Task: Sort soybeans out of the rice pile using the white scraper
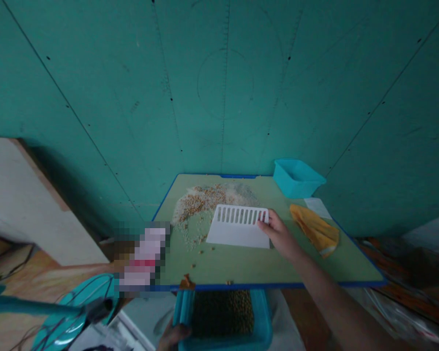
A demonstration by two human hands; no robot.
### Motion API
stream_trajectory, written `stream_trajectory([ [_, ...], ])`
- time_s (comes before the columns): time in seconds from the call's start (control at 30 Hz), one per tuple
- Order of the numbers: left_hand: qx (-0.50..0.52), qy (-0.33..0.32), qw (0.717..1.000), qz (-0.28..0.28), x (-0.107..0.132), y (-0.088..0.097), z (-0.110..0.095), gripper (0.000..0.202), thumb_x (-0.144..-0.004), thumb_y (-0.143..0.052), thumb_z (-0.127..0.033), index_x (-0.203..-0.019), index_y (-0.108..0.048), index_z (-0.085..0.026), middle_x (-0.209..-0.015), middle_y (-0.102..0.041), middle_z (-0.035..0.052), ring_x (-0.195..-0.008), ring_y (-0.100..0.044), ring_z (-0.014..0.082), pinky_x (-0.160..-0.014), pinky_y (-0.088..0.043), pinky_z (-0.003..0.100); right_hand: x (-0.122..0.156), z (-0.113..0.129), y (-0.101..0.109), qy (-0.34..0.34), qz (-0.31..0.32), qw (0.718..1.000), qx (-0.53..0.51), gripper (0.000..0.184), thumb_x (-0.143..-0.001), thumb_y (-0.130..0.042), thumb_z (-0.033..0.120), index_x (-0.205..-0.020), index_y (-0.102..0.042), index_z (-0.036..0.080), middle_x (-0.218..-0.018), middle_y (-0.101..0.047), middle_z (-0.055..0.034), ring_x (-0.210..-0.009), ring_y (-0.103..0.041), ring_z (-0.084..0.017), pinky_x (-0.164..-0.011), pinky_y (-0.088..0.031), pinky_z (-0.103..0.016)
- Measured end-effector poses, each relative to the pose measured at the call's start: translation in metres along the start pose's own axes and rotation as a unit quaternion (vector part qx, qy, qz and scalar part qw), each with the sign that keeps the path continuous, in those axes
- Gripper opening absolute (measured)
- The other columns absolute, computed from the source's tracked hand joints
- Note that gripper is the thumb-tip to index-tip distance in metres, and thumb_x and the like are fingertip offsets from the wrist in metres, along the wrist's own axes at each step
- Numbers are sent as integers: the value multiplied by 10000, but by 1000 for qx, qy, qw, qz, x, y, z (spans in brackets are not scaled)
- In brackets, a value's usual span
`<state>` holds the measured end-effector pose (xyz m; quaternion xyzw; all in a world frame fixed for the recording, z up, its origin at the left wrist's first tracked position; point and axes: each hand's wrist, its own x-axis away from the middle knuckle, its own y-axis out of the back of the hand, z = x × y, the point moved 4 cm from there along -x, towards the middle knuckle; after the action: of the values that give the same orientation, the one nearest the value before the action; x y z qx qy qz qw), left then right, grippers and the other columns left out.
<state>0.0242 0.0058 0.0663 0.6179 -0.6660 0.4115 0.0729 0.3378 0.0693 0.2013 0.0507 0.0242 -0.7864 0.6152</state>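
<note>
- 1 teal panel [219, 87] fills the upper view, marked with thin dark lines, ruled ticks and a faint circle.
- 1 pale green board [278, 268] with a blue edge lies flat against the foot of that panel.
- 1 cream panel [32, 204] with a tan edge stands off to the left, well apart from the board.
- 1 round teal fan guard [73, 312] sits at the lower left, with a dark rod crossing in front of it.
- 1 blue tray [185, 312] sits just below the board's near edge, filled with dark, olive-brown seeds [223, 314].
- 1 scatter of tan grains and pale husks [201, 204] spreads over the far left part of the board.
- 1 white slotted plastic scraper [237, 226] lies flat on the board, its left end touching the scatter.
- 1 right hand [280, 234] rests on the scraper's right end, fingers and thumb together on it in a pinch.
- 1 left hand [173, 335] sits at the tray's near left corner, partly cut off by the frame; whether it grips the rim, I cannot tell.
- 1 yellow cloth [314, 229] lies crumpled on the board, right of the right hand, partly over 1 white paper sheet [316, 207].
- 1 cyan plastic basket [296, 178] stands at the board's far right corner.
- 1 pink-and-white object [144, 256] at the board's left edge is blurred into blocks, too coarse to name.
- 1 orange crumb [186, 282] sits on the near edge of the board, with a few loose grains nearby.
</note>
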Motion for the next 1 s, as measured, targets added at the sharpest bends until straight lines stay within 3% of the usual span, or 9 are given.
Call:
stream_trajectory([
  [0.27, -2, 39, 998, 39, 26, -32, -16, 596, -477, -660, -270, -1067, -650, -189, -881, -761, 95, -935, -616, 415, -760, -478, 494, -16, -4, -16, -9, 33, 999, -21, 277, -677, -630, 354, -860, -472, 219, -767, -619, 7, -659, -574, -145, -579, -423, -258],
  [0.5, 13, 30, 999, 18, 32, -23, -16, 476, -498, -652, -235, -969, -700, -193, -870, -768, 74, -1017, -589, 393, -809, -470, 467, -16, -6, -16, -28, 63, 997, -34, 293, -667, -635, 346, -882, -479, 222, -741, -623, 21, -656, -585, -145, -621, -425, -271],
  [0.77, 28, 29, 997, 66, 31, -23, -16, 339, -559, -654, -231, -889, -728, -205, -848, -770, 56, -1069, -565, 359, -846, -453, 439, -9, -7, -11, -47, 77, 996, -28, 287, -655, -640, 347, -875, -498, 229, -706, -618, 29, -653, -573, -147, -616, -419, -269],
  [1.0, -28, 11, 1000, 7, 31, -21, -12, 290, -488, -693, -247, -771, -721, -189, -715, -745, 68, -967, -597, 404, -780, -465, 487, 14, -6, 7, -60, 57, 996, -23, 251, -671, -639, 329, -866, -523, 221, -712, -633, 24, -697, -585, -160, -610, -435, -266],
])
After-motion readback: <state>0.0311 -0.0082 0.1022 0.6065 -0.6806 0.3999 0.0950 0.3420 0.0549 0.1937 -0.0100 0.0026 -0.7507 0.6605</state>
